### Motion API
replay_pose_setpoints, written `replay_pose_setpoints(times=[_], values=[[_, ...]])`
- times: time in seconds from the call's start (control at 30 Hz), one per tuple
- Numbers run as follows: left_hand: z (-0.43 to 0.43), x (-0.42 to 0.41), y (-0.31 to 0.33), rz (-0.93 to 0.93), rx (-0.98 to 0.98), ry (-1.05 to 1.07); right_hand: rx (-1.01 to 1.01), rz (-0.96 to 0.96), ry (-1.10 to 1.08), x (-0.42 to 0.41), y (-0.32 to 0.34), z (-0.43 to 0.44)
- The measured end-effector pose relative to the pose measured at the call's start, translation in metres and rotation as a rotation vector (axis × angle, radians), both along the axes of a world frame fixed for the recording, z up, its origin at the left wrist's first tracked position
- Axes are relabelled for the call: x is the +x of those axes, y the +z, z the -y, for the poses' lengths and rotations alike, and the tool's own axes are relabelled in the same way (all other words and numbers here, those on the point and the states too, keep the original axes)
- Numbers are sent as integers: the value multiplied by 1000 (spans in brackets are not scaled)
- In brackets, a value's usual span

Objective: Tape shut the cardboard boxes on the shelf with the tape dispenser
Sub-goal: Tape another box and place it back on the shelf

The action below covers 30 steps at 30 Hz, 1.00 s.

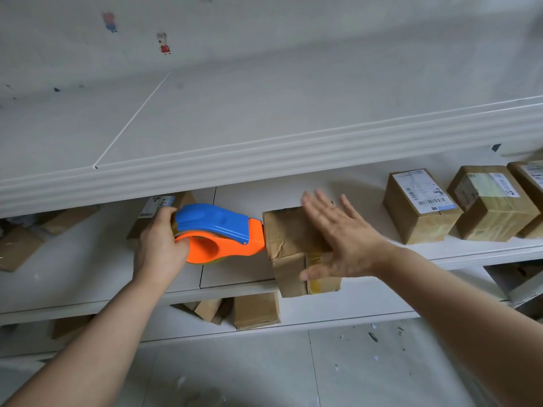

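Your left hand has a closed grip on the tape dispenser, nose against the crumpled box at the shelf edge; your right hand hovers above it, fingers spread. That box carries tape across its front. Beyond it, two labelled boxes appear sealed; others cannot be judged.

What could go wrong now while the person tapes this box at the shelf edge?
1. The box hangs partly over the shelf edge; a push from the tape dispenser in the left hand might slide or tip it off.
2. The right hand is open and flat, so the box may shift.
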<state>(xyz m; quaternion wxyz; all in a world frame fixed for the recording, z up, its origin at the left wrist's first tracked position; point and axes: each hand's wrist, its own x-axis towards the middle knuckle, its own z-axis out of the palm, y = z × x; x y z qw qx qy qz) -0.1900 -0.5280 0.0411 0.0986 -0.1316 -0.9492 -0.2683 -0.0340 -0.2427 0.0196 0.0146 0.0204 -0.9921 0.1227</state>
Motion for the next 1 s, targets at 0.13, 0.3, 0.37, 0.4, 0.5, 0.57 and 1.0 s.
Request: replay_pose_setpoints(times=[0.13,0.3,0.37,0.4,0.5,0.57,1.0], values=[[-5,-1,-1,-6,3,-11,253,139,78,-5,3,7],[-4,-2,-7,-14,18,-16,250,154,76,-9,5,16],[-5,-1,-8,-12,20,-11,285,177,102,-10,2,20],[-5,1,-8,-6,26,-11,247,171,78,-12,3,22],[-3,5,-10,13,78,-42,130,63,-13,-29,18,39],[1,6,-13,40,139,-64,146,100,-28,-45,24,55],[42,3,-30,480,251,-648,233,207,18,-51,9,59]])
